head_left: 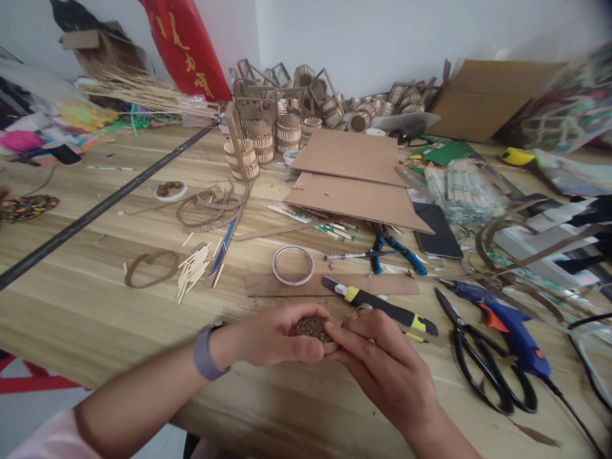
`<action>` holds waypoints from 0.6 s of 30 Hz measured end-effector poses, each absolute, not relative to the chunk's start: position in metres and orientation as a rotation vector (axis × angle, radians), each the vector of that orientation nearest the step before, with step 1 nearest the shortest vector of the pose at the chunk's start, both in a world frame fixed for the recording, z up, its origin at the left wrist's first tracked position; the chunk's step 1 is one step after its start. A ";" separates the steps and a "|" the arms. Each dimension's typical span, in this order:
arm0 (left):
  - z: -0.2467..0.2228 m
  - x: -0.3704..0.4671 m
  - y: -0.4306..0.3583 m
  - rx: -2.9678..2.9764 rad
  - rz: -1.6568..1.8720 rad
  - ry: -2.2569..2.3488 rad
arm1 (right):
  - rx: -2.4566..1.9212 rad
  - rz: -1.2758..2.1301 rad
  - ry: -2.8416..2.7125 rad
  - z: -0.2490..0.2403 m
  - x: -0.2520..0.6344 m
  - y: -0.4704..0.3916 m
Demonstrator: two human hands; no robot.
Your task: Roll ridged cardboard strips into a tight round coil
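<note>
Close to the table's near edge, my left hand (275, 336) curls its thumb and fingers around a small round cardboard disc (313, 327). The disc has a dark, speckled top and a lighter brown band at its side. My right hand (389, 354) grips the disc's right side, its thumb pressed on the rim; its other fingers are bent and partly hide that side. Just beyond the right hand lies a yellow and black utility knife (382, 305). A flat cardboard strip (268, 285) carries a roll of tape (293, 266).
Scissors (482, 357) and a blue glue gun (509, 325) lie at right. Blue-handled pliers (399, 252) rest beyond the knife. Short wooden sticks (194, 271) are piled at left. Cardboard sheets (354, 156) and small stick buckets (241, 159) stand farther back.
</note>
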State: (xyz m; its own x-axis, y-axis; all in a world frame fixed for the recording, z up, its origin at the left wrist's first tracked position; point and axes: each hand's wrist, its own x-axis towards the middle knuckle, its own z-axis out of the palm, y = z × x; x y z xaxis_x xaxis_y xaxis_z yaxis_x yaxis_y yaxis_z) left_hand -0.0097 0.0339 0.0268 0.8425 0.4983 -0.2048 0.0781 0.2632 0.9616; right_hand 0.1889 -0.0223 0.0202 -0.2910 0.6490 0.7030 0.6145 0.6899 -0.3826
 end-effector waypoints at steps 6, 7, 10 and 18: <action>0.025 -0.008 0.036 1.268 0.314 0.524 | -1.011 -0.016 -2.019 0.011 0.192 -0.024; 0.022 -0.007 0.036 1.296 0.340 0.568 | -1.036 -0.054 -2.050 0.007 0.193 -0.025; 0.016 -0.004 0.036 1.412 0.424 0.697 | -1.091 -0.175 -2.164 -0.003 0.197 -0.027; 0.019 -0.003 0.031 1.579 0.416 0.770 | -1.009 -0.202 -2.201 0.003 0.195 -0.027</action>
State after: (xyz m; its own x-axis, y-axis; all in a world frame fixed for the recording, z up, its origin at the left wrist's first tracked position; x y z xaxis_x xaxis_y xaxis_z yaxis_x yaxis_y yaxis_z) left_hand -0.0034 0.0306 0.0192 0.7104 0.6838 -0.1664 0.2358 -0.0085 0.9718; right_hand 0.1950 -0.0267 0.0030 -0.4539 0.6065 0.6527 0.7154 0.6848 -0.1388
